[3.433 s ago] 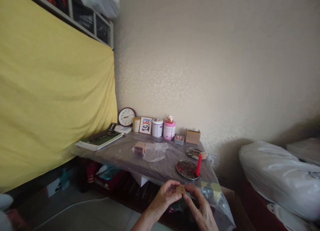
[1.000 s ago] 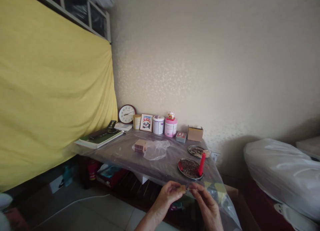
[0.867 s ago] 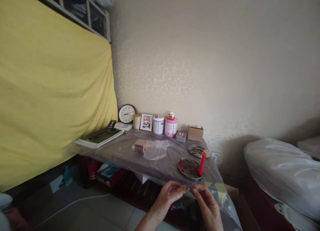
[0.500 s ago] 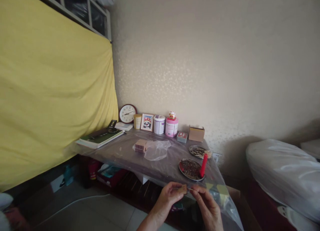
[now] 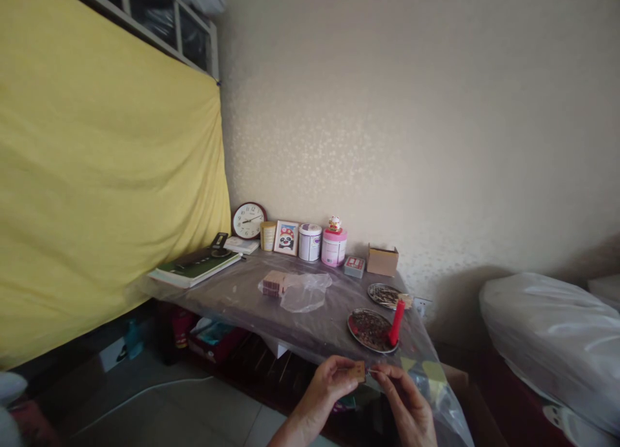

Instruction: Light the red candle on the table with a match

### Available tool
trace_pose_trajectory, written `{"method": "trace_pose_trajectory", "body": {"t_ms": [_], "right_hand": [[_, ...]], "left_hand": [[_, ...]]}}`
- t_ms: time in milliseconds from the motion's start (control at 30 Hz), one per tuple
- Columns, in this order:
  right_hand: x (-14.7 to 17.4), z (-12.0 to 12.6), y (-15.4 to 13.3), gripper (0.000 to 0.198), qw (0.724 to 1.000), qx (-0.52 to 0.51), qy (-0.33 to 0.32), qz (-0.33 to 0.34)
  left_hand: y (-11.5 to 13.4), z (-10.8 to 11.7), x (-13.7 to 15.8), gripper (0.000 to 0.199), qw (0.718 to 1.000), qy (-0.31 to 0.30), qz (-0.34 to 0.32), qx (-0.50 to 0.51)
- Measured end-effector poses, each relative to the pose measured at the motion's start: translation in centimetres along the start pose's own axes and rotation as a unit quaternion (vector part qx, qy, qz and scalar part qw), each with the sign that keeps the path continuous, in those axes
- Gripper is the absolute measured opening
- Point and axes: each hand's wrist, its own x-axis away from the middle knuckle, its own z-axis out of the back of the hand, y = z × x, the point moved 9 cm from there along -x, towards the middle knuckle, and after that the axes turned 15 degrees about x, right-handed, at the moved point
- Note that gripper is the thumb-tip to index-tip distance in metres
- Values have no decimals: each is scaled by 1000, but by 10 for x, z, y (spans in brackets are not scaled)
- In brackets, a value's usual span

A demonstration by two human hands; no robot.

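So, we've got small brown box [image 5: 358, 371] pinched in left hand [image 5: 330, 382] fingers, held just in front of candle plate [image 5: 372, 329], probably steadied for striking. Right hand [image 5: 405, 402] fingers pressed together on thin stick [image 5: 374, 370] at box's edge; likely match, too small to tell. Red candle [image 5: 396, 322] upright on plate's right rim. Wrists cut off below.

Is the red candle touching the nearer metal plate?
Touching. The head view shows the red candle standing upright at the right rim of the nearer metal plate.
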Motion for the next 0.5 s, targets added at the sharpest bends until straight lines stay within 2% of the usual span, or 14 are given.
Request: {"method": "trace_pose_trajectory", "body": {"t_ms": [267, 500], "right_hand": [[1, 1, -6, 26, 1000, -6, 6, -9], [-1, 3, -9, 31, 1000, 25, 5, -5]], "left_hand": [[1, 2, -1, 36, 1000, 8, -11, -10], [2, 1, 1, 37, 1000, 16, 6, -19]]}}
